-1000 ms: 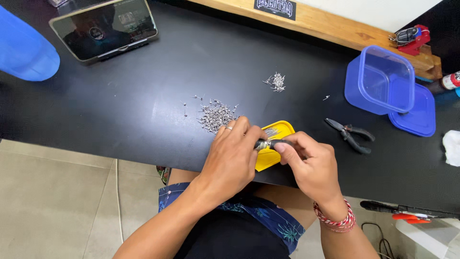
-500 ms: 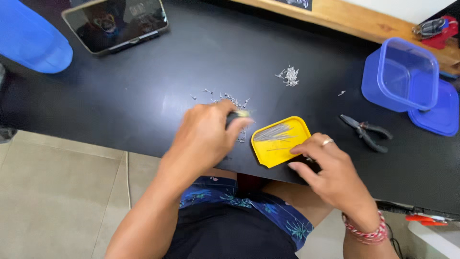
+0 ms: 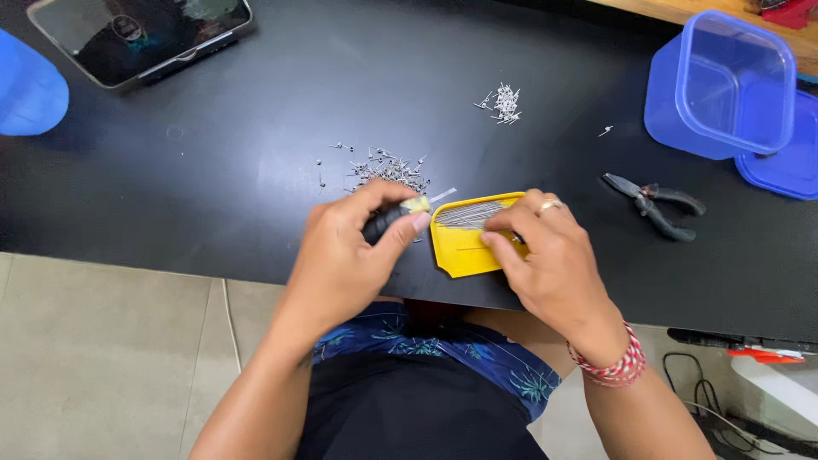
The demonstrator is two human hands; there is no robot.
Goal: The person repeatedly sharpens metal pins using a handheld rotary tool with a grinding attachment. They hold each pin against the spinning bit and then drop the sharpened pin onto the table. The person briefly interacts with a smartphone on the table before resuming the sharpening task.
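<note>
My left hand [image 3: 354, 247] is closed around a small tool with a dark grip and a yellowish metal tip [image 3: 415, 205], held just left of a yellow tray [image 3: 464, 250]. The tray lies near the front edge of the black table [image 3: 213, 179] and holds a bundle of thin metal pins [image 3: 467, 214]. My right hand [image 3: 545, 255] rests on the tray's right side, its fingertips touching the pins. A heap of small metal bits [image 3: 388, 170] lies just beyond my left hand.
A second small heap of metal bits [image 3: 506, 102] lies farther back. Black pliers [image 3: 654, 204] lie to the right of the tray. A clear blue container [image 3: 724, 85] and its lid [image 3: 788, 162] stand at the back right. A tablet [image 3: 141, 34] sits at the back left.
My left hand has come back from the heap toward the tray with the tool. My right hand has moved onto the tray and now touches the pins.
</note>
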